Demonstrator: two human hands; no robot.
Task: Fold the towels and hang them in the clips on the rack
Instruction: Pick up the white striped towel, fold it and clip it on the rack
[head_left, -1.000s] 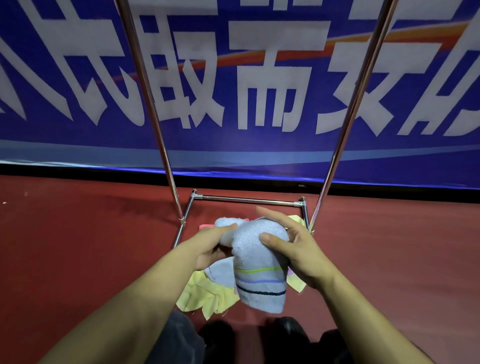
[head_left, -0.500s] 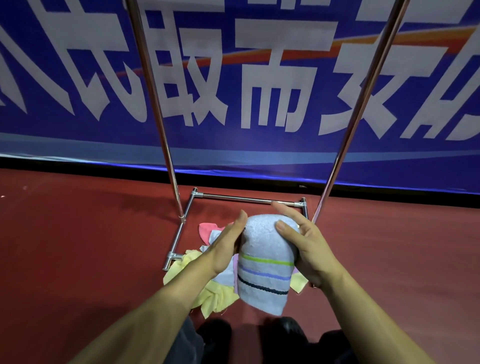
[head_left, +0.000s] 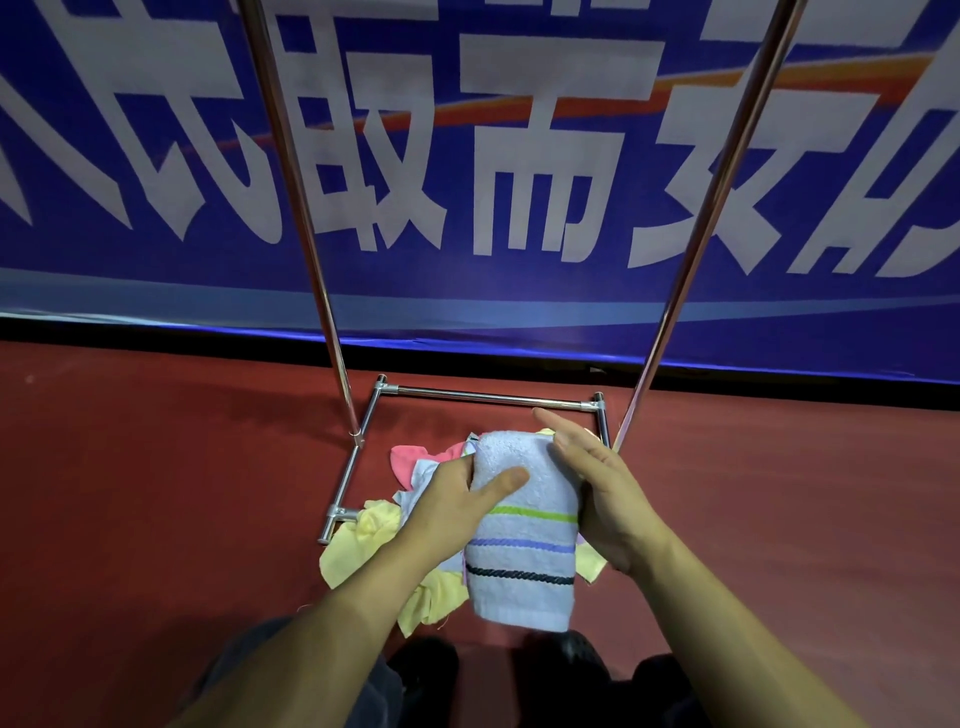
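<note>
A folded pale blue towel (head_left: 524, 566) with green, blue and dark stripes hangs between both my hands. My left hand (head_left: 457, 499) grips its left edge, thumb lying across the front. My right hand (head_left: 597, 483) presses flat against its right side, fingers extended past the top fold. Below, a heap of yellow towels (head_left: 363, 545), a pink one (head_left: 410, 460) and a pale one lies on the red floor inside the base of the metal rack (head_left: 488, 397). The rack's two poles rise out of the top of the view; no clips are visible.
A blue banner with large white characters (head_left: 519, 182) stands right behind the rack. Red floor (head_left: 156, 493) stretches to both sides. My dark shoes (head_left: 426, 670) and trousers are at the bottom edge, just under the towel.
The towel has gone from bunched to a neat narrow fold. My left thumb has moved onto its front, and my right hand has slid from the top to the towel's right side.
</note>
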